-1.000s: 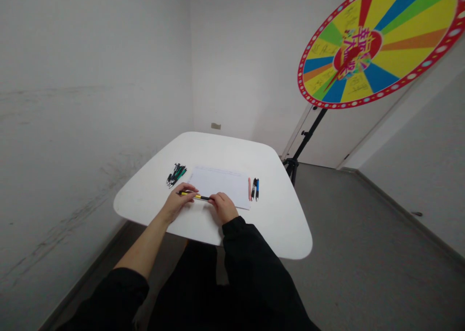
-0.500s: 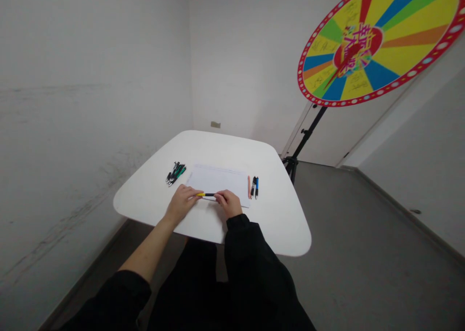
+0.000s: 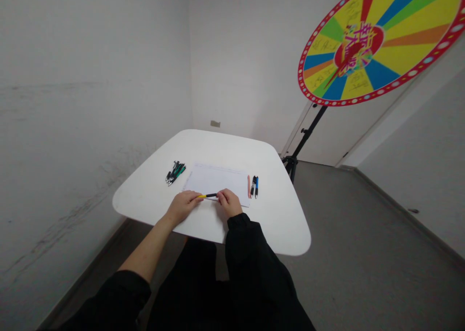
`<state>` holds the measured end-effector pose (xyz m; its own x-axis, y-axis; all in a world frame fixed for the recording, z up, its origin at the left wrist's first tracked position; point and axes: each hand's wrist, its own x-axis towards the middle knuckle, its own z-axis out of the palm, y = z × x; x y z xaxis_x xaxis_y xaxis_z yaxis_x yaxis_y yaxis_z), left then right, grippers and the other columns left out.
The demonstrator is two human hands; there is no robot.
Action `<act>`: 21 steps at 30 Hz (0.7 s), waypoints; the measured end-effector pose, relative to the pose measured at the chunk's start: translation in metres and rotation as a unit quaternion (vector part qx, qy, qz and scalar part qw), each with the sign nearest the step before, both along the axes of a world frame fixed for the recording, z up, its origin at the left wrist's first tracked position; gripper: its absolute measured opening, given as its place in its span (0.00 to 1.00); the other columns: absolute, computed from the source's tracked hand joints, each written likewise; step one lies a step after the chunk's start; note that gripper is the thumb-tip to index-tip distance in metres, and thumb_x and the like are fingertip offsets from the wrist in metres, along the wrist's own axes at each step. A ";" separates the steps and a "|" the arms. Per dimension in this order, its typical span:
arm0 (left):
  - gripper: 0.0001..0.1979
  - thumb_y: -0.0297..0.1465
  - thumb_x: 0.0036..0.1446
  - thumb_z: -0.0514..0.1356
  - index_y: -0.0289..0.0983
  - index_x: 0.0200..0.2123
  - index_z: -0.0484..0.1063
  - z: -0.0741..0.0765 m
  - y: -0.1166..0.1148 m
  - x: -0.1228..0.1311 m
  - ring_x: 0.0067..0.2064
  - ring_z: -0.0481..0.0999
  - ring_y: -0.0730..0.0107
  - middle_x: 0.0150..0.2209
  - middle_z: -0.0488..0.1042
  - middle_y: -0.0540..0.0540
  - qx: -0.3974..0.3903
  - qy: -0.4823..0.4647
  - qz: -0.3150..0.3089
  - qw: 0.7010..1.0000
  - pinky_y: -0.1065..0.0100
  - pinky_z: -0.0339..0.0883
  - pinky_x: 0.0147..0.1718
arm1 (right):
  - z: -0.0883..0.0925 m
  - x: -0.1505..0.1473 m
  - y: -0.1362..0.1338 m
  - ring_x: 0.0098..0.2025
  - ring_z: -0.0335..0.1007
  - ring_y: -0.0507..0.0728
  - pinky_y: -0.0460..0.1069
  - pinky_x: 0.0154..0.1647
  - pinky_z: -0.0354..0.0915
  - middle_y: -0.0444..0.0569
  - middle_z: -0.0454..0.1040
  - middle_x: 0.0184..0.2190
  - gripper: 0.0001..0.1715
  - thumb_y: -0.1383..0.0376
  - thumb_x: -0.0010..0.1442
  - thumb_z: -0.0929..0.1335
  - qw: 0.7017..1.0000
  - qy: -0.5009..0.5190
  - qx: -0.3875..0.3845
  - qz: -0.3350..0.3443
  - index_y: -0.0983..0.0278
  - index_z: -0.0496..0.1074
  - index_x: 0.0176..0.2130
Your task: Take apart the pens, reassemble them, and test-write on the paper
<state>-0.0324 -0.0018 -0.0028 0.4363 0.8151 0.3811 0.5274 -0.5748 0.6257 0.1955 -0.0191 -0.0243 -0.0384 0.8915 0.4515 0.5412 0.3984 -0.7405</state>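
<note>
A yellow and black pen (image 3: pixel 208 196) is held between my two hands, over the near edge of a white sheet of paper (image 3: pixel 221 178). My left hand (image 3: pixel 182 206) pinches its yellow end, and my right hand (image 3: pixel 228 203) grips the black end. To the left of the paper lies a pile of several black and green pens (image 3: pixel 176 173). Right of the sheet, a pink pen (image 3: pixel 249 186), a black and clear pen (image 3: pixel 253 187) and a blue pen (image 3: pixel 256 187) lie side by side.
The white table (image 3: pixel 279 224) has rounded corners and stands near the walls. A colourful prize wheel (image 3: pixel 381 40) on a black tripod stand (image 3: pixel 308 133) rises behind its right side.
My left hand has shifted slightly down, and the pen now tilts a little, its black end higher. My right hand is nearly still.
</note>
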 end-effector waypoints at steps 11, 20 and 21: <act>0.16 0.44 0.63 0.58 0.44 0.40 0.83 -0.002 0.001 0.000 0.41 0.78 0.57 0.38 0.83 0.45 -0.002 0.005 0.017 1.000 0.62 0.66 0.42 | 0.000 -0.003 0.000 0.30 0.71 0.54 0.49 0.33 0.68 0.46 0.74 0.27 0.16 0.56 0.66 0.63 0.996 0.076 -0.055 -0.001 0.61 0.74 0.33; 0.16 0.44 0.62 0.57 0.43 0.39 0.82 -0.001 0.001 0.001 0.40 0.76 0.58 0.36 0.82 0.44 0.001 0.002 0.027 1.000 0.62 0.65 0.40 | 0.001 -0.003 0.000 0.39 0.75 0.56 0.50 0.38 0.71 0.50 0.77 0.42 0.15 0.60 0.59 0.68 0.995 0.101 -0.002 0.002 0.61 0.76 0.46; 0.16 0.44 0.62 0.57 0.44 0.39 0.82 -0.001 0.001 0.001 0.40 0.76 0.58 0.36 0.82 0.45 0.001 0.004 0.026 1.000 0.62 0.64 0.40 | 0.001 -0.003 0.000 0.37 0.74 0.56 0.50 0.37 0.71 0.49 0.78 0.39 0.14 0.58 0.61 0.67 0.994 0.104 -0.014 -0.007 0.61 0.76 0.45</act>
